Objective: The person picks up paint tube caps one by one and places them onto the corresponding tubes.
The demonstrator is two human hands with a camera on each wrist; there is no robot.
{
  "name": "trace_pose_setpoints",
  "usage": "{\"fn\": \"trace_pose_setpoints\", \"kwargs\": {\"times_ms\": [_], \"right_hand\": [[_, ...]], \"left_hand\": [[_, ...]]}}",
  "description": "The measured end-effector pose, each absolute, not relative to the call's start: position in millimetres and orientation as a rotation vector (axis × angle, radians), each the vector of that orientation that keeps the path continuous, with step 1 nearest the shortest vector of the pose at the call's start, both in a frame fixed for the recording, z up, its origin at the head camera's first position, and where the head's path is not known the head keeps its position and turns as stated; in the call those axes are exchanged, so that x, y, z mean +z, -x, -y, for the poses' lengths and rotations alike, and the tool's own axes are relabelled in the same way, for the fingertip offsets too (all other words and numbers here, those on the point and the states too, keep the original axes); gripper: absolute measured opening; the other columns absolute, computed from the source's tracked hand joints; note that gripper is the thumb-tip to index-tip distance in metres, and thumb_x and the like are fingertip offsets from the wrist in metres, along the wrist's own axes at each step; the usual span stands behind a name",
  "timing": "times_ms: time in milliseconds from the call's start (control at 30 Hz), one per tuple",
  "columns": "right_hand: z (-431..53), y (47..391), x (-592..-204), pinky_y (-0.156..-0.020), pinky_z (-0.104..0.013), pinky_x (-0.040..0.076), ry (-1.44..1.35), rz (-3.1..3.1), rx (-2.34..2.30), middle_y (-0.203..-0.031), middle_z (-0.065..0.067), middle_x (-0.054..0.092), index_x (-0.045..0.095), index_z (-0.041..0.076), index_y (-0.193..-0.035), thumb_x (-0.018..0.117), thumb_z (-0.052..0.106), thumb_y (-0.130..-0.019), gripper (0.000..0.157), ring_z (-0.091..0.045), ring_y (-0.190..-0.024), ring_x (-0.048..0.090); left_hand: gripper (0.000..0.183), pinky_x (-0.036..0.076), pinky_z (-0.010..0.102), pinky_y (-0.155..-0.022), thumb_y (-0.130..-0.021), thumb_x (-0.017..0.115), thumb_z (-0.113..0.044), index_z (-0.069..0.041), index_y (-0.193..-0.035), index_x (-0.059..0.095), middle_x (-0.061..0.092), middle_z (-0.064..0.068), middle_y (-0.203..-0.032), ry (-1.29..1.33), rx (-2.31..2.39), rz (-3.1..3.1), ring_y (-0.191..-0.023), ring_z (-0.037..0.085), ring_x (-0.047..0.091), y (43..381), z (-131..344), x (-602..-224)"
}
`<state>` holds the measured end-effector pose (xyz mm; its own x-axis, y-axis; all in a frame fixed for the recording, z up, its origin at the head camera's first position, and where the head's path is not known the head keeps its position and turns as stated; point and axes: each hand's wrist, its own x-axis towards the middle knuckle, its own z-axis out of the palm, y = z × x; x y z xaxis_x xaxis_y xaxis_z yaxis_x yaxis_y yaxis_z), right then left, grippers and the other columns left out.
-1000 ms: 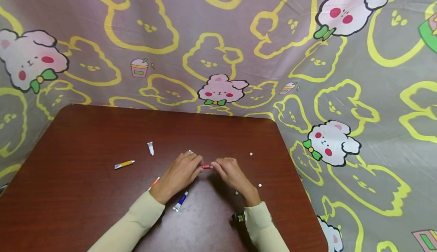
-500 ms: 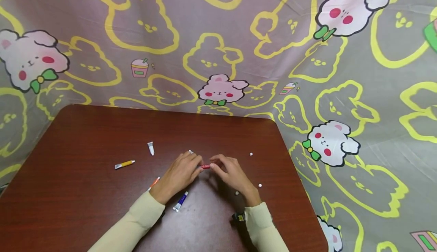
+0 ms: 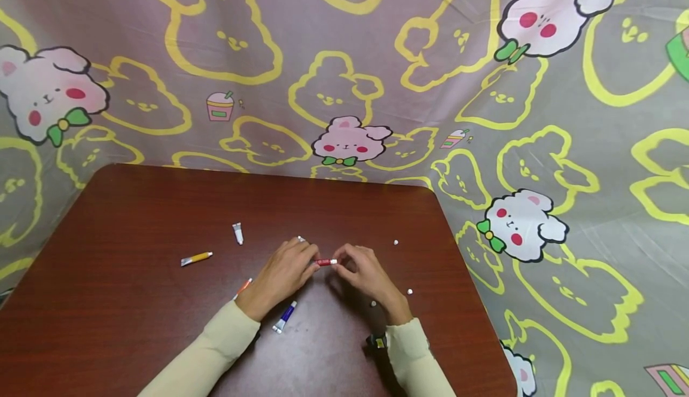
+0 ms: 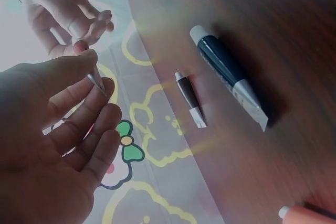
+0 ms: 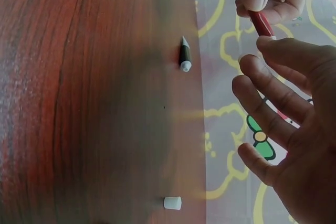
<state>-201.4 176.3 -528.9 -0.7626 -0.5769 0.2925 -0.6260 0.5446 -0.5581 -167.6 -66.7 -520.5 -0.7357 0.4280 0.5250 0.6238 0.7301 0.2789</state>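
Observation:
A small red paint tube point(image 3: 325, 262) is held sideways above the table between both hands. My left hand point(image 3: 285, 271) pinches its silver crimped end point(image 4: 97, 80) between thumb and fingers. At the other end is a white cap point(image 3: 334, 261), with the thumb and forefinger of my right hand point(image 3: 368, 271) around it. In the right wrist view the right thumb covers most of that cap, and the other right fingers spread loosely. An orange tube point(image 3: 244, 287) lies partly behind the left wrist, and a blue tube point(image 3: 284, 317) lies nearer me.
A yellow tube point(image 3: 197, 259) and a whitish tube point(image 3: 238, 234) lie to the left. One dark tube point(image 4: 226, 66) shows in the left wrist view. Loose white caps point(image 3: 395, 242) lie on the right side of the brown table point(image 3: 161, 205). Patterned cloth point(image 3: 344, 38) hangs behind.
My right forefinger lifts off and comes back down at the cap end, and the right thumb shifts slightly. More of the white cap shows. My left hand holds still.

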Motion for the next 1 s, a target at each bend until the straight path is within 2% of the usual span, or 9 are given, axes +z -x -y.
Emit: {"fn": "trace_pose_setpoints", "kwargs": {"times_ms": [267, 367, 500, 600, 633, 833, 1000], "right_hand": [[-176.7, 199.3, -529.4, -0.100, -0.049, 0.052, -1.054, 2.696, 0.969, -0.095, 0.003, 0.079, 0.076, 0.013, -0.106, 0.078, 0.013, -0.100, 0.006, -0.010, -0.088, 0.073], [-177.0, 199.0, -529.7, -0.100, -0.050, 0.051, -1.047, 2.721, 0.966, -0.095, 0.003, 0.078, 0.076, 0.012, -0.112, 0.079, 0.016, -0.100, 0.013, -0.012, -0.089, 0.073], [-177.1, 199.3, -529.3, -0.091, -0.049, 0.057, -1.051, 2.717, 1.034, -0.093, 0.001, 0.077, 0.071, 0.007, -0.119, 0.083, 0.013, -0.097, 0.026, -0.015, -0.088, 0.073], [-177.1, 200.0, -528.8, -0.081, -0.049, 0.061, -1.062, 2.695, 1.087, -0.093, -0.002, 0.076, 0.069, 0.005, -0.115, 0.084, 0.006, -0.094, 0.026, -0.016, -0.087, 0.073], [-177.2, 200.1, -528.6, -0.081, -0.049, 0.061, -1.065, 2.692, 1.086, -0.093, -0.002, 0.077, 0.068, 0.006, -0.114, 0.084, 0.005, -0.094, 0.025, -0.016, -0.087, 0.073], [-177.2, 199.9, -527.6, -0.099, -0.050, 0.054, -1.068, 2.700, 0.997, -0.096, 0.000, 0.078, 0.069, 0.010, -0.109, 0.082, 0.008, -0.095, 0.019, -0.016, -0.092, 0.077], [-177.3, 198.5, -527.0, -0.104, -0.055, 0.050, -1.061, 2.699, 0.972, -0.097, 0.000, 0.078, 0.072, 0.010, -0.108, 0.081, 0.011, -0.097, 0.014, -0.018, -0.092, 0.076]], "left_hand": [[0.024, 0.050, 0.038, -0.078, -0.088, 0.092, -0.019, -0.013, -0.096, 0.070, 0.070, 0.001, -0.090, 0.804, -0.622, 2.511, -0.091, 0.023, 0.062, 166.5, 66.6, -520.0], [0.024, 0.050, 0.038, -0.078, -0.088, 0.092, -0.020, -0.013, -0.096, 0.070, 0.070, 0.002, -0.090, 0.804, -0.614, 2.512, -0.091, 0.023, 0.062, 166.5, 66.4, -520.3], [0.024, 0.050, 0.038, -0.078, -0.088, 0.091, -0.020, -0.013, -0.096, 0.070, 0.069, 0.001, -0.090, 0.803, -0.609, 2.509, -0.091, 0.023, 0.062, 167.1, 66.2, -520.7], [0.023, 0.051, 0.039, -0.078, -0.088, 0.091, -0.019, -0.013, -0.096, 0.070, 0.069, 0.001, -0.089, 0.804, -0.615, 2.506, -0.091, 0.023, 0.062, 167.6, 66.1, -521.0], [0.023, 0.051, 0.039, -0.078, -0.088, 0.091, -0.019, -0.013, -0.096, 0.071, 0.069, 0.001, -0.089, 0.805, -0.617, 2.508, -0.091, 0.023, 0.063, 167.7, 66.0, -521.0], [0.023, 0.051, 0.039, -0.078, -0.088, 0.092, -0.020, -0.014, -0.095, 0.071, 0.070, 0.001, -0.090, 0.807, -0.620, 2.515, -0.091, 0.023, 0.063, 167.9, 65.6, -521.1], [0.023, 0.051, 0.039, -0.079, -0.088, 0.092, -0.019, -0.013, -0.096, 0.071, 0.070, 0.001, -0.089, 0.811, -0.617, 2.500, -0.091, 0.023, 0.063, 167.8, 65.7, -521.4]]}}
